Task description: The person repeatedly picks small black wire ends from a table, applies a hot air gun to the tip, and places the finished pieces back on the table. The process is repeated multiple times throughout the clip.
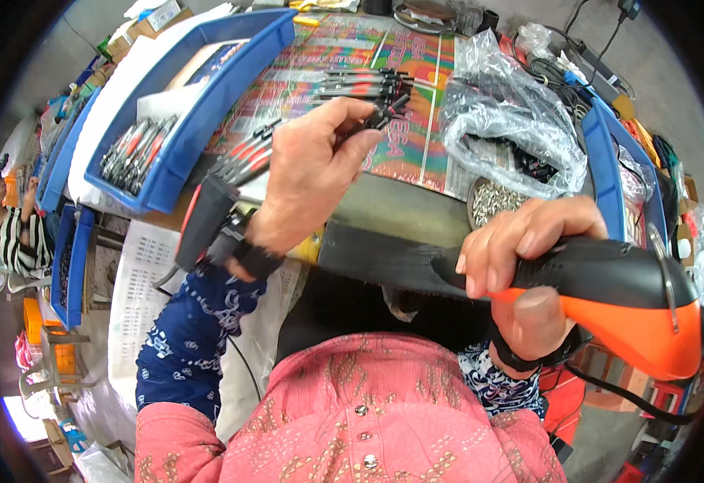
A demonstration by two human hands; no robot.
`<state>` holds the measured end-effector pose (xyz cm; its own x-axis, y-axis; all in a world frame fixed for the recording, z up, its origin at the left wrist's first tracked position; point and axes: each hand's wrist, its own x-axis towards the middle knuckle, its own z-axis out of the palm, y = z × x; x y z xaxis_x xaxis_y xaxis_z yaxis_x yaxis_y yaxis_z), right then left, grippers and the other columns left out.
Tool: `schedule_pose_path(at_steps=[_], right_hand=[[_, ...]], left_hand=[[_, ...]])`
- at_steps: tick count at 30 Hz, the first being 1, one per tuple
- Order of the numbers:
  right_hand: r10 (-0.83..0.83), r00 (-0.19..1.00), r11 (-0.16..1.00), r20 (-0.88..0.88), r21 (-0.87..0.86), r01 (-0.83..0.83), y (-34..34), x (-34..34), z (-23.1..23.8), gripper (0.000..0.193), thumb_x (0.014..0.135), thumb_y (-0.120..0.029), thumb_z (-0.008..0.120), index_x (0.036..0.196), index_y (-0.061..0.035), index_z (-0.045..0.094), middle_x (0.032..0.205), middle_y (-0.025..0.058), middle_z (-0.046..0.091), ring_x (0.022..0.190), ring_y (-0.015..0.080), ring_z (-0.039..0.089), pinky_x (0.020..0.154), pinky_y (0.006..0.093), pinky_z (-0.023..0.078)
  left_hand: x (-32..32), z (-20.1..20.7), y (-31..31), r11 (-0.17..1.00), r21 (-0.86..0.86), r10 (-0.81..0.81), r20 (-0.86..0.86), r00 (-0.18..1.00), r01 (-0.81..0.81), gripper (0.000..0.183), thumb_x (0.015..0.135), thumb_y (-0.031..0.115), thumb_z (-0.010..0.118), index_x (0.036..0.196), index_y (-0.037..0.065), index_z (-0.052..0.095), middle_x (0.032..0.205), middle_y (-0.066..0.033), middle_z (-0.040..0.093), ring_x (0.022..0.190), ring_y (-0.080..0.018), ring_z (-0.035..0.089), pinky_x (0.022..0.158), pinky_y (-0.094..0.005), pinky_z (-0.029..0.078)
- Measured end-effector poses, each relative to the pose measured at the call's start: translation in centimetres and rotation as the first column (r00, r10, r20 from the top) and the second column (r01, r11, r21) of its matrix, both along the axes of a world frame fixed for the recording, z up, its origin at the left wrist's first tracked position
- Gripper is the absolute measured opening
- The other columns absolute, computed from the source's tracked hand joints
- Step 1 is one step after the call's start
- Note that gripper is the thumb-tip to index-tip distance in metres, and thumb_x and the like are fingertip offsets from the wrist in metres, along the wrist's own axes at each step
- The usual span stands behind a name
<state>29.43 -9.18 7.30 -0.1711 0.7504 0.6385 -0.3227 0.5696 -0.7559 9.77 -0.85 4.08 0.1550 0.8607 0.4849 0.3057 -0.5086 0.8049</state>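
My left hand (311, 173) is closed, pinching a small black part (380, 118) between thumb and fingers above the patterned mat. Its exact kind is hard to make out. My right hand (529, 266) wraps around an orange-and-black corded electric screwdriver (633, 302), whose front end points left over the dark table edge. The tip is not clearly visible. Just beyond the left fingers lies a row of slim black-and-red pen-shaped pieces (360, 83). More red-and-black pieces (243, 157) lie beside the left wrist. Behind my right hand sits a bowl of small silvery screws (493, 201).
At the left stands a blue bin (179, 185) with many pen-shaped pieces. A clear plastic bag (521, 121) of dark parts lies at the right, near another blue bin (607, 189). The screwdriver's black cord (633, 406) curves below it. A person in stripes (15, 233) is far left.
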Motion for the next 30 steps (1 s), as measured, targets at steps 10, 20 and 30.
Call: schedule_pose_path(at_steps=[10, 20, 30], right_hand=[[-0.043, 0.995, 0.995, 0.09, -0.091, 0.051, -1.4, -2.2, 0.8, 0.044, 0.08, -0.037, 0.07, 0.096, -0.0067, 0.042, 0.068, 0.0046, 0.051, 0.055, 0.0166, 0.054, 0.059, 0.033, 0.047], [0.189, 0.973, 0.979, 0.135, 0.05, -0.197, -0.3, -3.6, 0.1, 0.045, 0.082, -0.04, 0.069, 0.097, -0.0062, 0.044, 0.07, 0.0056, 0.051, 0.055, 0.0177, 0.054, 0.06, 0.0344, 0.048], [0.231, 0.965, 0.969, 0.122, 0.062, -0.24, 0.3, -4.5, -0.6, 0.047, 0.083, -0.045, 0.065, 0.099, -0.0066, 0.043, 0.071, 0.0051, 0.05, 0.056, 0.0173, 0.053, 0.06, 0.0349, 0.047]], left_hand=[[-2.8, -1.0, -10.6, 0.723, -0.631, 0.009, 0.415, 0.91, 0.281, 0.023, 0.088, 0.005, 0.054, 0.109, -0.002, 0.047, 0.081, -0.0089, 0.064, 0.056, -0.0071, 0.053, 0.046, -0.0175, 0.039], [-2.0, -4.3, -13.1, 0.532, -0.662, 0.2, 0.704, 0.682, 0.527, 0.013, 0.09, 0.007, 0.056, 0.099, 0.0, 0.051, 0.083, -0.0136, 0.065, 0.06, -0.0126, 0.059, 0.048, -0.0243, 0.048], [-0.8, -5.1, -12.7, 0.491, -0.726, 0.293, 0.658, 0.694, 0.481, 0.01, 0.089, 0.01, 0.059, 0.092, 0.002, 0.054, 0.08, -0.0066, 0.063, 0.056, -0.0082, 0.053, 0.045, -0.0194, 0.04]])
